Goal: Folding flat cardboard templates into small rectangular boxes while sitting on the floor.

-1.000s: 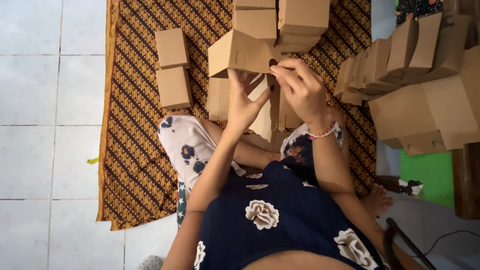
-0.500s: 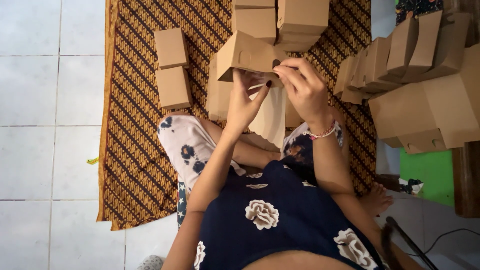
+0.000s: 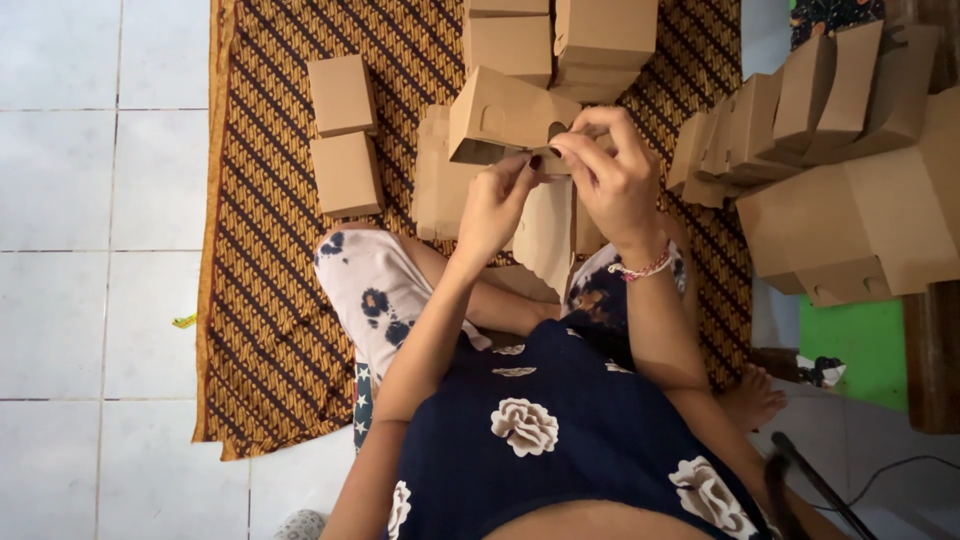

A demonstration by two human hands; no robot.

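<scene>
Cardboard box (image 3: 500, 120) is sitting half-folded in our hands above the mat (image 3: 260, 300); its inside is hidden. Our left hand (image 3: 495, 205) and right hand (image 3: 610, 175) are pinching its flap at 3 o'clock, with finished boxes (image 3: 345, 135) lying at 9 o'clock.

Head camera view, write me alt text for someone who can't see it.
Seen from above, a seated person folds a brown cardboard box, the left hand and right hand both pinching its near edge. Two finished boxes lie to the left on a patterned brown mat, with more stacked boxes at right.
</scene>
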